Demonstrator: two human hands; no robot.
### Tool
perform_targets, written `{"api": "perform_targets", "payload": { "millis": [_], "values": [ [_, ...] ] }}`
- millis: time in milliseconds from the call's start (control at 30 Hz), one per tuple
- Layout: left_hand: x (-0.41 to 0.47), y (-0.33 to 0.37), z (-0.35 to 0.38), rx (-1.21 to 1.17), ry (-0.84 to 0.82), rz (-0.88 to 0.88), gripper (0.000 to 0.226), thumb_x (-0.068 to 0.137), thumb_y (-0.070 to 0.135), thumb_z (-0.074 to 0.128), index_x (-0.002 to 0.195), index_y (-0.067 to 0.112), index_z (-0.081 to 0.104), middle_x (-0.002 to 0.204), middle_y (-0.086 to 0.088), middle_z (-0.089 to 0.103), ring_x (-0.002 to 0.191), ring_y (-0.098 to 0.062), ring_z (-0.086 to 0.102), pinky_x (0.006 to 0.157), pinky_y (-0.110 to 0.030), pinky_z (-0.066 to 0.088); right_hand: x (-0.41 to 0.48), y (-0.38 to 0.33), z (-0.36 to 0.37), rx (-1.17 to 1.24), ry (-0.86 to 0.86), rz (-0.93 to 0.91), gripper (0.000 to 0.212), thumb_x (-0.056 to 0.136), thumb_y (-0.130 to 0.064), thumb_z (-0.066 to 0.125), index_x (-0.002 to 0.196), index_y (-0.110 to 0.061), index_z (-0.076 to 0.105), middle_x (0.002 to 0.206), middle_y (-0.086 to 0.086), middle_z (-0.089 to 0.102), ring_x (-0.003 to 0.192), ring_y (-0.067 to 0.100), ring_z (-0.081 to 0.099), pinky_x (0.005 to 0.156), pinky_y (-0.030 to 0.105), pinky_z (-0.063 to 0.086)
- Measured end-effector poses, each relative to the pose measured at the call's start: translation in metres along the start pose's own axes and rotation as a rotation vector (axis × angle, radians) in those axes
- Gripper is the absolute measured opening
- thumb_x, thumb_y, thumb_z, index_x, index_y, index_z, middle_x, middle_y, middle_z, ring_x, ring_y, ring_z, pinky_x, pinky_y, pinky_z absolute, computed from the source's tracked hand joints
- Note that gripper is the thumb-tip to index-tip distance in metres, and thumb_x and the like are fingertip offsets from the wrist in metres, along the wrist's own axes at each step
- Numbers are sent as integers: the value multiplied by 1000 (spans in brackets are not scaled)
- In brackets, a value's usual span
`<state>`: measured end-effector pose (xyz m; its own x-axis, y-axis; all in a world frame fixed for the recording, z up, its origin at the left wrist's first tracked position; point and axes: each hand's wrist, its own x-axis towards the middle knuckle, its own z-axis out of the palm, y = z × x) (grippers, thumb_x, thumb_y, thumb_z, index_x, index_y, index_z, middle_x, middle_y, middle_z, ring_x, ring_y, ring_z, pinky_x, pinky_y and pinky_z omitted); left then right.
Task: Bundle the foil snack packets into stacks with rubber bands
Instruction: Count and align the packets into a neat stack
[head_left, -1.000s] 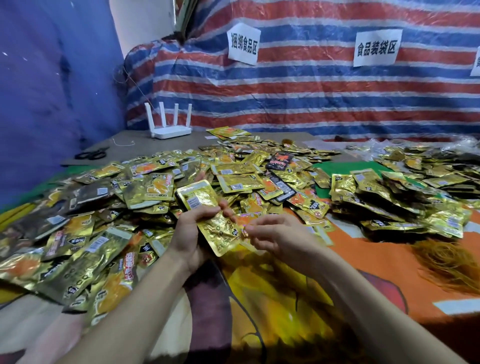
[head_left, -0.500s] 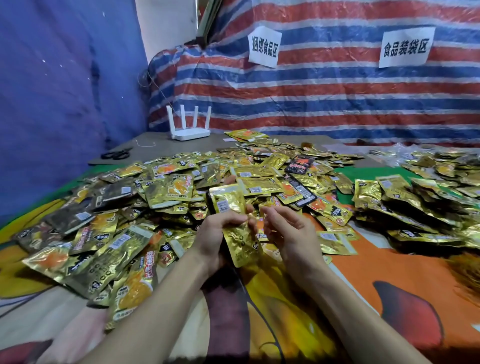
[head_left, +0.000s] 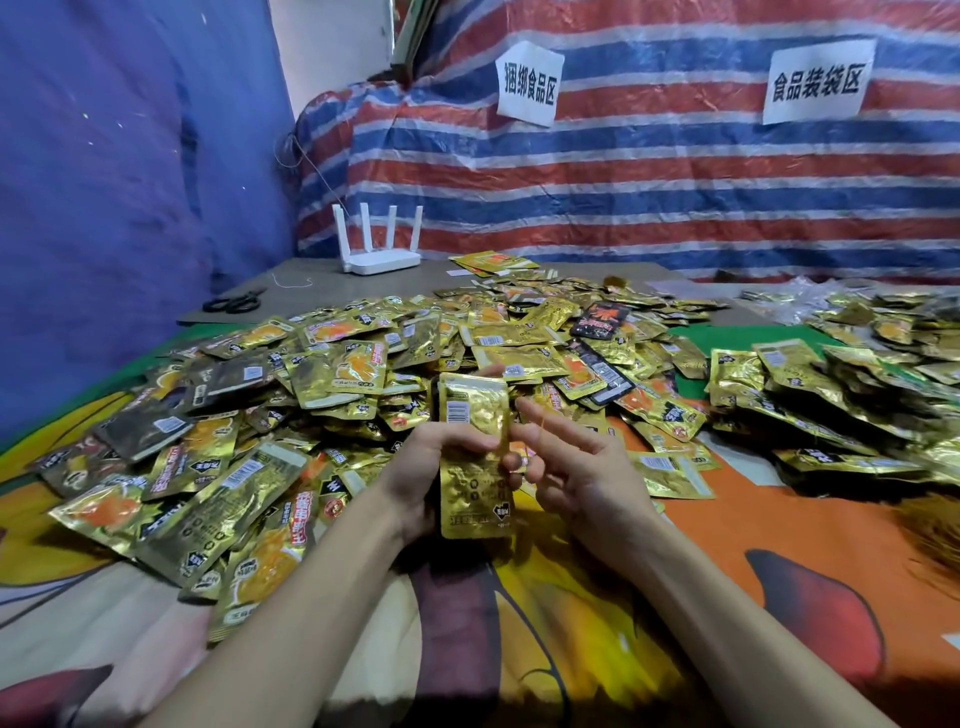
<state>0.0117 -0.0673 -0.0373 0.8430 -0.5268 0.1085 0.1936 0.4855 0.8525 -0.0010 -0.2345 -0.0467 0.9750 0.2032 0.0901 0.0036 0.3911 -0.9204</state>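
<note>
Head cam: my left hand (head_left: 421, 467) was curled round the upright stack of packets (head_left: 475, 452) so it sat squared. Just right of it, my right hand (head_left: 576, 467) had fingers spread fairly straight, with a thin rubber band (head_left: 541, 431) looped on them, ready to slip over, I'd guess.

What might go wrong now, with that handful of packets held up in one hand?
The left hand grips the stack of packets only round its middle, so the slippery foil might fan out or slide into the loose pile below. A thin rubber band seems stretched over the right hand, fingers spread; it might slip off or snap before it goes round the stack.
</note>
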Motion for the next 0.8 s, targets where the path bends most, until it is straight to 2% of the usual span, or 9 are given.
{"api": "perform_targets", "payload": {
  "millis": [133, 200, 267, 333, 433, 533, 667, 733, 800],
  "values": [
    [-5, 2, 4, -49, -115, -97, 70, 78, -4, 54, 143, 21, 51, 85, -18, 62, 72, -24, 56, 70, -37, 54, -5, -6, 3, 99, -59, 108, 38, 74, -19, 77, 112, -16, 76, 60, 9, 60, 42, 9, 51, 35, 14, 33],
    [-6, 4, 6, -132, -142, -174, 58, 68, -2, 68, 124, 7, 58, 84, -14, 62, 71, -23, 56, 69, -36, 55, -7, -9, 5, 143, -85, 104, 35, 73, -32, 78, 105, -19, 79, 64, 3, 62, 47, 12, 59, 43, 19, 45],
    [-7, 5, 10, -160, -167, -238, 39, 63, 1, 73, 99, 4, 61, 79, -11, 55, 71, -21, 53, 69, -32, 53, -6, -13, 5, 254, -54, 51, 34, 62, -40, 82, 90, -21, 83, 65, -1, 63, 50, 10, 60, 48, 21, 51],
    [-7, 3, 15, -150, -156, -262, 25, 65, 1, 66, 89, 4, 61, 76, -9, 52, 69, -19, 51, 69, -31, 52, -3, -15, 3, 459, 15, -17, 33, 59, -32, 86, 86, -15, 83, 75, -2, 66, 61, 6, 62, 58, 15, 53],
    [-1, 0, 14, -153, -95, -230, 23, 66, 0, 61, 89, 2, 63, 76, -9, 56, 71, -21, 49, 66, -32, 53, 1, -14, -4, 598, 18, -66, 21, 80, -14, 73, 98, -6, 80, 99, 6, 74, 86, 11, 71, 77, 22, 59],
    [3, -1, 8, -90, -30, -213, 24, 69, 2, 60, 91, 1, 70, 78, -12, 55, 69, -24, 54, 68, -34, 53, 1, -12, -4, 519, 11, -125, 36, 83, -11, 66, 117, 0, 69, 115, 16, 73, 108, 25, 72, 81, 34, 61],
    [4, -2, 4, 1, 77, -148, 36, 72, 1, 57, 95, 15, 81, 96, -14, 61, 65, -22, 61, 72, -37, 50, 3, -15, -8, 341, 80, -213, 45, 75, -7, 71, 118, 3, 66, 116, 22, 72, 110, 32, 70, 85, 43, 61],
    [6, 0, 2, 2, 194, -79, 47, 67, 0, 61, 109, 14, 76, 90, -14, 66, 65, -22, 58, 63, -35, 53, 2, -14, -12, 194, 140, -245, 49, 69, -8, 77, 115, 4, 68, 114, 22, 73, 110, 34, 70, 89, 45, 60],
    [6, 3, 1, -14, 296, -13, 41, 66, 9, 60, 107, 4, 68, 76, -12, 61, 63, -23, 57, 58, -31, 53, -1, -9, -11, 45, 163, -238, 53, 64, -11, 82, 114, 2, 70, 111, 20, 74, 108, 34, 71, 90, 44, 59]
  ]
}}
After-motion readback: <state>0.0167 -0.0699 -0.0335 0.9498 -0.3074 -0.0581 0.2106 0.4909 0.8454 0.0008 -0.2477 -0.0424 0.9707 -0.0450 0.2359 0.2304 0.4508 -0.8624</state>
